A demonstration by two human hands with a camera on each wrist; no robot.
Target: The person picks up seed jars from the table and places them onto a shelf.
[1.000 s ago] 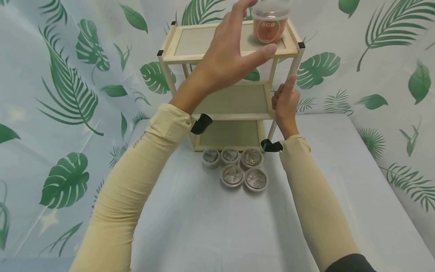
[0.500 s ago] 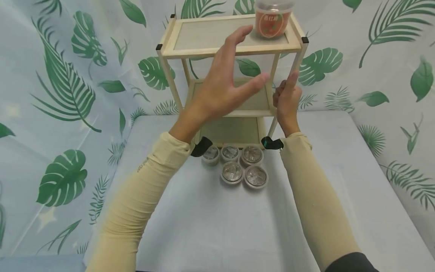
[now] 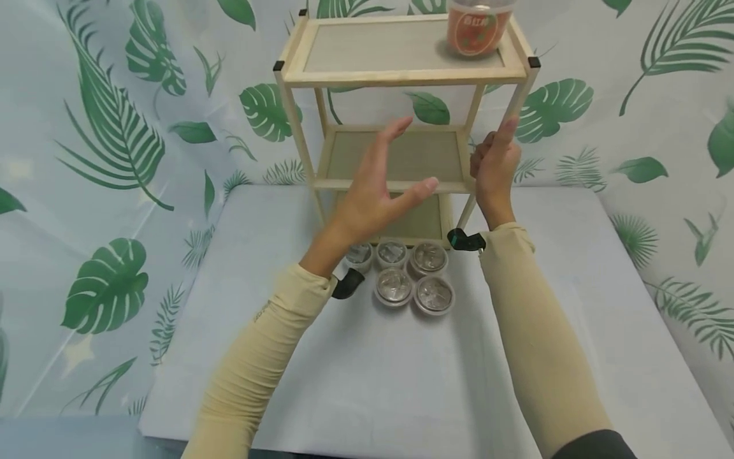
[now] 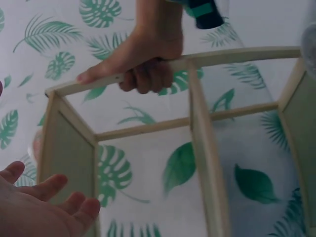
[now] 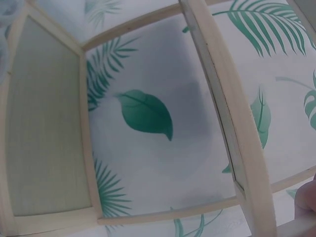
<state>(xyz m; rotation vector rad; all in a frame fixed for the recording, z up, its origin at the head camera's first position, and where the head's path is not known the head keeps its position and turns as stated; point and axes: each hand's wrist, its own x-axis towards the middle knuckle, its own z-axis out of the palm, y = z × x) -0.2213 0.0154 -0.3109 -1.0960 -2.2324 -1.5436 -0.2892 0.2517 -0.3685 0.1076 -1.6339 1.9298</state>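
A three-tier wooden shelf rack (image 3: 395, 80) stands at the back of the table. My right hand (image 3: 497, 167) grips its front right post; in the left wrist view that hand (image 4: 148, 59) has its fingers curled round the post and its thumb laid along it. A clear tub with a red label (image 3: 477, 29) stands on the top tier at the right, its upper part cut off by the frame. In front of the middle tier my left hand (image 3: 373, 191) hovers with fingers and thumb spread, holding nothing.
Several lidded round tubs (image 3: 434, 294) stand together on the white table (image 3: 390, 376) before the bottom tier; my left wrist partly covers one. A leaf-print curtain (image 3: 608, 102) hangs close behind the rack.
My left hand has drawn away from the red-labelled tub, moving down and towards me. The tub stays on the top tier. My right hand keeps its grip on the post.
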